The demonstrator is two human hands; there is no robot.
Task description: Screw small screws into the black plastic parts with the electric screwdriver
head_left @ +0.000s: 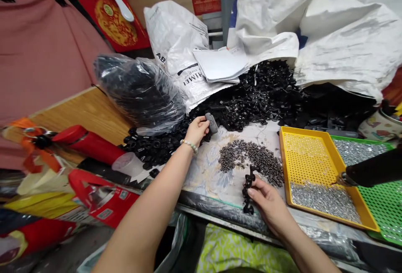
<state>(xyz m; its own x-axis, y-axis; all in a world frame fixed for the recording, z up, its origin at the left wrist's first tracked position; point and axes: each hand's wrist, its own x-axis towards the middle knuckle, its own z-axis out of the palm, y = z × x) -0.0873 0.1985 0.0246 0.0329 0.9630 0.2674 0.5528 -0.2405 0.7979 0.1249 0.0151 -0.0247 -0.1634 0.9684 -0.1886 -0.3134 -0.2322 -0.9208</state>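
Worktable [204, 178], with white sacks [266, 9] along its far side and a heap of black parts [251, 93] before them. Right: a yellow perforated tray [310, 174] bearing silver pieces [323, 202], beside a green perforated tray [373, 206]. The 2 hands are occupied: the right hand [265, 195], near the front edge, pinches a knobbly black strip [248, 191]; the left hand [197, 130], farther in, grips a grey oblong piece [211, 123] by the heap. Smallest: dark metallic bits [264, 162], piled between the grey oblong piece and the yellow perforated tray.

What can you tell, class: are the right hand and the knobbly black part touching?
Touching: the head view shows the right hand holding the knobbly black part upright, with no gap between.
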